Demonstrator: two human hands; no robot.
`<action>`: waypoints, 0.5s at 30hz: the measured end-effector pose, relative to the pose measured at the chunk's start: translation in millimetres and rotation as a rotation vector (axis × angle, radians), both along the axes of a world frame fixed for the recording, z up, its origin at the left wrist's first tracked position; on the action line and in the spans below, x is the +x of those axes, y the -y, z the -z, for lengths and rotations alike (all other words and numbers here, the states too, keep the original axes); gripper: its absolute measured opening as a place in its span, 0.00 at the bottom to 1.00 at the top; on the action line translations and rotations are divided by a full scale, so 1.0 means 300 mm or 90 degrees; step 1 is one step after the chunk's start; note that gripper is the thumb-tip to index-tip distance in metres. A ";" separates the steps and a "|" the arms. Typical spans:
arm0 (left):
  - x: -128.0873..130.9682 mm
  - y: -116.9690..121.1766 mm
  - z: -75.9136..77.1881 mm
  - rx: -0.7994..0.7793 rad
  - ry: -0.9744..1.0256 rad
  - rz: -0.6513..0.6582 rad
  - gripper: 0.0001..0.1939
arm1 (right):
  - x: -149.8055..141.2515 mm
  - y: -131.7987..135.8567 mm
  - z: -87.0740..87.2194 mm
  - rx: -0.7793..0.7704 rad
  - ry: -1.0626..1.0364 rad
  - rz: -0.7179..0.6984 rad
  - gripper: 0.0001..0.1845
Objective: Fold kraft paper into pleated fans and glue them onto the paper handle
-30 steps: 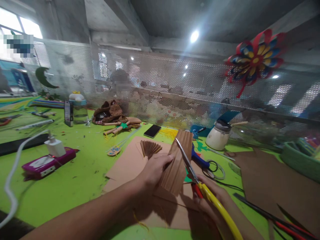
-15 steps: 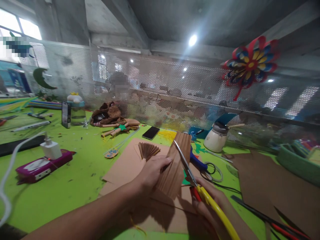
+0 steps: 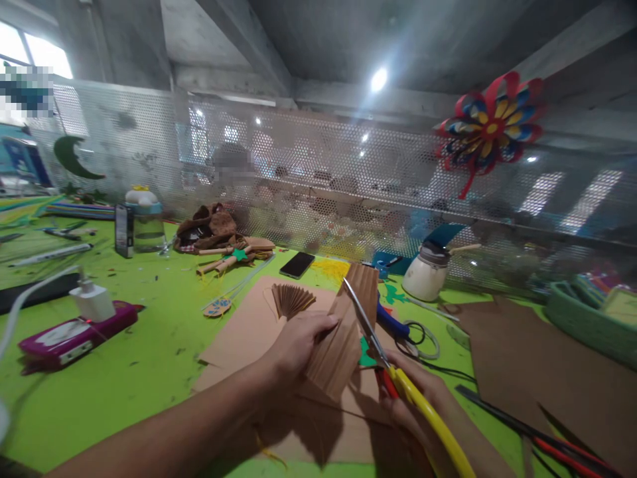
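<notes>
My left hand [image 3: 298, 348] is closed on a strip of pleated brown paper [image 3: 336, 352], thumb on top, holding it tilted above the table. Scissors [image 3: 365, 318] with yellow and red handles sit in my right hand [image 3: 418, 385]. One blade lies across the face of the strip and points away from me; I cannot tell whether the strip is between the blades. Beyond my left hand a small pleated paper fan [image 3: 291, 300] rests on sheets of light brown paper [image 3: 239, 332]. The fingers of my right hand are partly hidden by the handles.
On the green table [image 3: 164, 372] stand a purple power strip [image 3: 79, 335], a phone [image 3: 297, 265] and a white jar [image 3: 425, 273]. Dark brown paper [image 3: 552, 345] and a green basket [image 3: 587, 325] lie at the right. Blue-handled scissors [image 3: 393, 324] lie behind the strip.
The view has shifted slightly, so the surroundings sit a little further left. Both hands keep their hold, and the scissors and the strip stay in nearly the same position.
</notes>
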State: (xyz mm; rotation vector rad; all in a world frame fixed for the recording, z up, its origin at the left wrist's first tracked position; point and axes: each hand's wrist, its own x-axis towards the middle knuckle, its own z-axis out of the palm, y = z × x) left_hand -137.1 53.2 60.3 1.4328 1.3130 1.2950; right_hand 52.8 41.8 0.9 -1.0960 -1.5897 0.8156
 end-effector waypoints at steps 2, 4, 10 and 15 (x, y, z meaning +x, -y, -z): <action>-0.003 -0.003 0.005 0.000 -0.001 0.009 0.14 | -0.004 0.002 -0.001 -0.008 -0.009 0.004 0.18; -0.007 -0.008 0.013 -0.004 0.001 0.019 0.15 | 0.001 0.007 -0.012 -0.008 0.009 0.007 0.17; -0.011 -0.015 0.027 -0.018 0.013 0.039 0.15 | 0.034 0.005 -0.058 -0.043 0.071 -0.074 0.19; -0.016 -0.013 0.026 -0.011 0.009 0.044 0.14 | 0.038 -0.002 -0.058 -0.025 0.098 -0.051 0.20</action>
